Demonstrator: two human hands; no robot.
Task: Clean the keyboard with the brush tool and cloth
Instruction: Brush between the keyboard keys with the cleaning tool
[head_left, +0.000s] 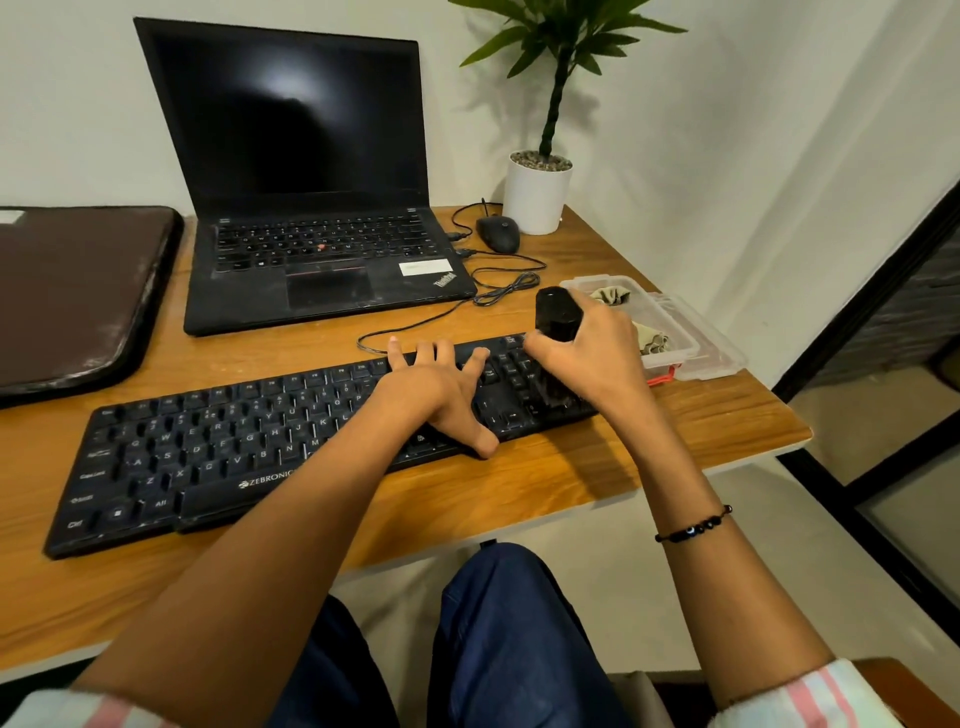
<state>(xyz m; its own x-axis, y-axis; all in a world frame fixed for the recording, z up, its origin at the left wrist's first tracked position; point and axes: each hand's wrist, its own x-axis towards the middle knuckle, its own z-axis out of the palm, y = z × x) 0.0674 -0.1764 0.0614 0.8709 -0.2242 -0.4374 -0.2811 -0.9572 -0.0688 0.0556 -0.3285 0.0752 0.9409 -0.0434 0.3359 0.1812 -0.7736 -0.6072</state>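
Head view: brush on the keyboard's right end

At the far left of the desk (519, 478) we see a dark brown sleeve (72, 291) lying flat, part of it cut off by the frame. Just right of it stands an open laptop (311, 218) with a dark screen. In front of both, the keyboard (208, 441) lies slanted across the desk, its left end nearer to us and its right end farther away.

Our left hand (441, 395) rests flat on the keys right of the keyboard's middle, fingers straight and spread, thumb down at the near edge; it holds nothing. A thin cable (415, 325) runs from behind this hand toward the laptop's right side.

Our right hand (587, 358) has its fingers curled round the brush (558, 312), a black, chunky tool held upright over the keyboard's right end. Its lower end looks to be touching the keys there, though we cannot make out the bristles clearly. A beaded bracelet (693, 525) sits on that forearm.

Behind the brush lie a mouse (497, 234) and a plant (540, 192) in a white pot. At the right edge, a clear plastic box (696, 343) holds the cloth (655, 343), crumpled and pale.
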